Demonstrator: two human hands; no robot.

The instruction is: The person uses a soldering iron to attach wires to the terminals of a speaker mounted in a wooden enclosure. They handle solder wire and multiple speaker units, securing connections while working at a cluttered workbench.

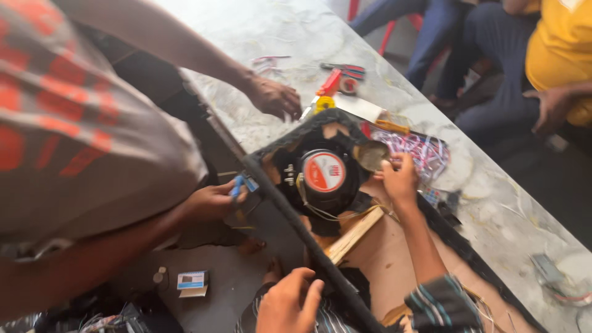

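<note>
The right hand (399,179) pinched, fingers together, what seemed a small part inside the speaker box (320,172), while the left hand (288,303) clamped its black-edged frame (290,213) near the table's (493,203) edge.

This looks like a small repair workshop for sound equipment. A worn, pale marble worktop (493,203) carries an opened speaker cabinet (320,179) near the middle, with red-handled hand tools (338,79) and a tangle of coloured wires (419,151) on its far side. People sit crowded at the far right, and small parts lie on the grey floor (228,290) nearby.
</note>
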